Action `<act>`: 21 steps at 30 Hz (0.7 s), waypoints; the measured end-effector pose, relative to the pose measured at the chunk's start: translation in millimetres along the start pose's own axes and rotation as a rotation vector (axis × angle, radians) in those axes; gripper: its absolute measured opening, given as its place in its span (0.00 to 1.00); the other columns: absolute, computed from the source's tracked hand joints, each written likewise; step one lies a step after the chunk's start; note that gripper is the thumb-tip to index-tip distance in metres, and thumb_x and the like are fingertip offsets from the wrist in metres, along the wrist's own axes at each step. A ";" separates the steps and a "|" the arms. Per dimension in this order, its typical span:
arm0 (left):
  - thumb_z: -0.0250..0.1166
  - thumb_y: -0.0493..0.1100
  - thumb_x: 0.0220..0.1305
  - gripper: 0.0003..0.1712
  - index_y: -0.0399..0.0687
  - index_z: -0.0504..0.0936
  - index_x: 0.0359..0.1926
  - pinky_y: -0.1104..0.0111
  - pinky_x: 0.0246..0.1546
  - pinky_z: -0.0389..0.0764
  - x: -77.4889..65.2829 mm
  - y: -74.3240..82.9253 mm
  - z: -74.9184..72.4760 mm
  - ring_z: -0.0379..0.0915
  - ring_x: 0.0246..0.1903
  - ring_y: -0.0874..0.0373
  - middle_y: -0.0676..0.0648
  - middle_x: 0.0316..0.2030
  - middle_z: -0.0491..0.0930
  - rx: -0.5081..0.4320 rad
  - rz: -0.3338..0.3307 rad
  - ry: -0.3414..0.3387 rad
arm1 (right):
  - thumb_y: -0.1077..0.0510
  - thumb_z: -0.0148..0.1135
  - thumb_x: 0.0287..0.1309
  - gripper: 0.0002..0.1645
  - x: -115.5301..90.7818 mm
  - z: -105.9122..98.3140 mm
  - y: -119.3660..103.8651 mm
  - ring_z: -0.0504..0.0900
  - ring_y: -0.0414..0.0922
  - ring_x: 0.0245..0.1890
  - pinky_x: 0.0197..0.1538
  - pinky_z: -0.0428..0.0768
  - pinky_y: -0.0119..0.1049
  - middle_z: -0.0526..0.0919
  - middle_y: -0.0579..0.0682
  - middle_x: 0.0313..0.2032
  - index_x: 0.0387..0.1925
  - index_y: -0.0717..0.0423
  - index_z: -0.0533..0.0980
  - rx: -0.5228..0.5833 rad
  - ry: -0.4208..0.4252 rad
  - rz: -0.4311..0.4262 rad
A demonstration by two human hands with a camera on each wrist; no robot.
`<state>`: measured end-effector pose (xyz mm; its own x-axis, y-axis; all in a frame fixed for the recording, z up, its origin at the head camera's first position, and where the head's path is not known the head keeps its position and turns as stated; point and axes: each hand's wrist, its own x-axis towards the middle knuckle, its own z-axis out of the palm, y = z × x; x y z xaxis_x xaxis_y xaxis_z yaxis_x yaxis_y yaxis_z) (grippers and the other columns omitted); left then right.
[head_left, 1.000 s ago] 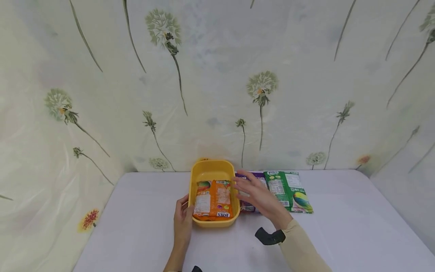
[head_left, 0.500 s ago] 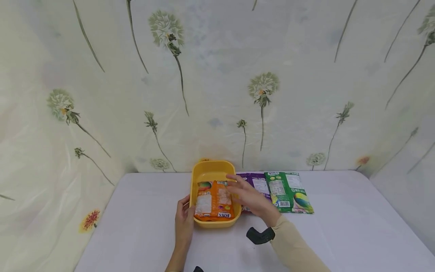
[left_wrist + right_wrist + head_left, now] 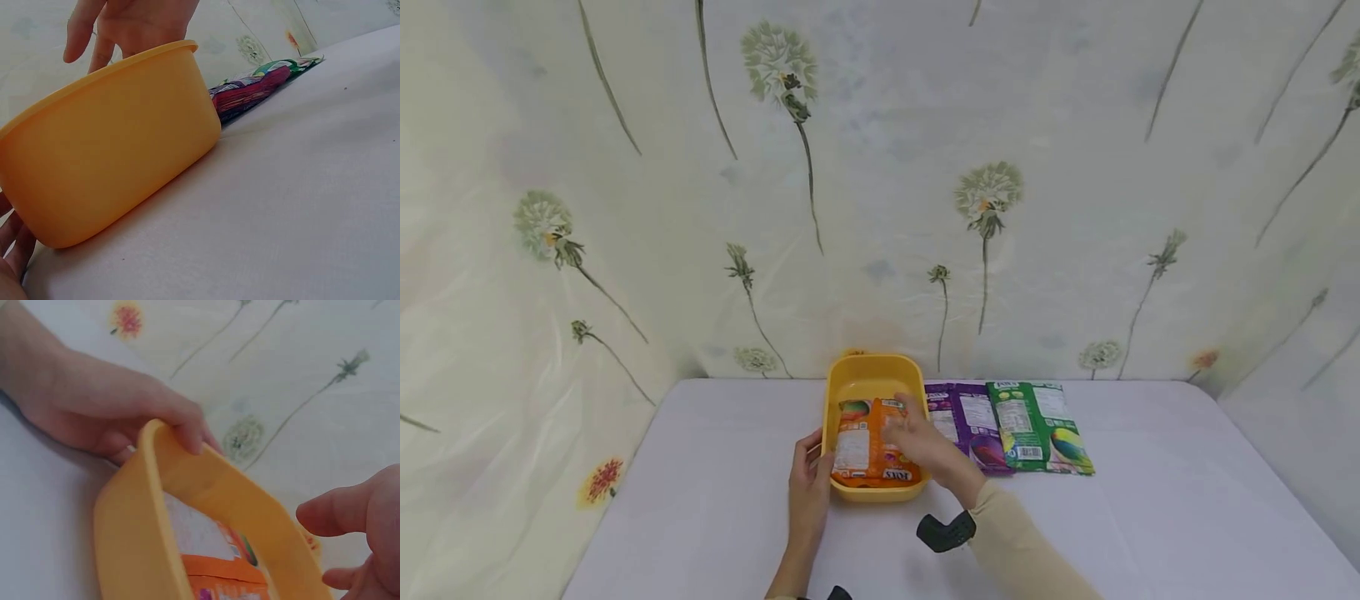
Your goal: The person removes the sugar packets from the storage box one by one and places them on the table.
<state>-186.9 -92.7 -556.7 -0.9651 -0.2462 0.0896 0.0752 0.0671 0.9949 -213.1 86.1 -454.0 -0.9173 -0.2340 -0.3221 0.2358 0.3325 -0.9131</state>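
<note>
A yellow plastic tub [image 3: 871, 382] stands near the wall, with an orange candy packet [image 3: 853, 447] lying in its front part. My left hand [image 3: 808, 483] holds the tub's left side; in the right wrist view that hand [image 3: 125, 400] has a digit bent over the rim. Over the tub's right half reaches my right hand [image 3: 928, 446], above the packet and holding nothing visible. Spread fingers of the right hand [image 3: 365, 534] show above the tub in the right wrist view. Whether they touch the packet I cannot tell.
Right of the tub lie a purple packet [image 3: 979, 421] and a green packet [image 3: 1037, 425], side by side on the white table [image 3: 1165, 500]. A flower-printed sheet [image 3: 880, 208] hangs behind the table and at its sides.
My right hand has moved left from the tub's right rim to over the orange packet, uncovering more of the purple packet. The left hand stays at the tub.
</note>
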 end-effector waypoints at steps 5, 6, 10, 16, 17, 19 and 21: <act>0.54 0.40 0.68 0.21 0.55 0.69 0.60 0.65 0.59 0.73 -0.9 0.2 -0.2 0.70 0.59 0.56 0.50 0.60 0.72 0.005 0.006 -0.006 | 0.50 0.53 0.64 0.43 4.6 5.3 4.6 0.58 0.64 0.68 0.66 0.56 0.64 0.56 0.65 0.69 0.73 0.50 0.43 -0.039 0.020 0.007; 0.54 0.39 0.68 0.20 0.55 0.69 0.60 0.63 0.59 0.73 -0.9 0.4 -0.4 0.70 0.59 0.56 0.50 0.60 0.72 0.002 0.005 -0.004 | 0.50 0.53 0.64 0.43 5.5 5.9 5.2 0.57 0.64 0.68 0.66 0.56 0.65 0.55 0.65 0.69 0.73 0.50 0.43 -0.045 0.026 0.016; 0.54 0.39 0.67 0.20 0.56 0.69 0.60 0.69 0.58 0.74 -0.7 0.0 -0.1 0.70 0.59 0.56 0.50 0.60 0.72 0.005 0.001 0.000 | 0.52 0.54 0.63 0.44 9.0 7.1 7.0 0.55 0.64 0.69 0.67 0.54 0.65 0.53 0.64 0.70 0.73 0.51 0.43 -0.056 0.045 0.026; 0.54 0.40 0.68 0.21 0.54 0.67 0.61 0.84 0.52 0.70 -2.0 0.7 -0.9 0.68 0.60 0.55 0.49 0.61 0.70 0.002 -0.007 -0.021 | 0.55 0.55 0.61 0.41 14.5 11.1 10.2 0.59 0.62 0.68 0.66 0.60 0.61 0.55 0.64 0.68 0.71 0.56 0.50 -0.078 0.050 -0.002; 0.54 0.41 0.68 0.21 0.54 0.67 0.61 0.83 0.53 0.70 -2.3 1.3 -0.9 0.68 0.60 0.55 0.49 0.61 0.70 -0.002 -0.007 -0.025 | 0.56 0.55 0.61 0.39 15.1 11.6 10.5 0.59 0.62 0.67 0.66 0.61 0.60 0.56 0.63 0.68 0.70 0.56 0.52 -0.085 0.050 -0.003; 0.54 0.42 0.68 0.22 0.53 0.66 0.62 0.78 0.56 0.72 -2.6 1.9 -0.6 0.68 0.61 0.54 0.48 0.62 0.69 -0.010 -0.004 -0.030 | 0.55 0.55 0.61 0.38 16.5 12.3 11.2 0.60 0.60 0.68 0.66 0.62 0.59 0.57 0.62 0.68 0.70 0.57 0.54 -0.091 0.051 0.005; 0.54 0.43 0.69 0.23 0.53 0.66 0.63 0.71 0.58 0.73 -2.7 2.0 -0.3 0.68 0.61 0.53 0.48 0.62 0.69 -0.011 -0.003 -0.033 | 0.55 0.55 0.61 0.37 18.2 12.6 11.4 0.60 0.60 0.68 0.66 0.62 0.59 0.58 0.62 0.68 0.69 0.57 0.55 -0.090 0.051 0.010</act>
<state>-184.1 -92.2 -554.9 -0.9730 -0.2144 0.0850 0.0747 0.0558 0.9956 -223.0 74.1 -473.4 -0.9307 -0.1842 -0.3161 0.2176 0.4160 -0.8830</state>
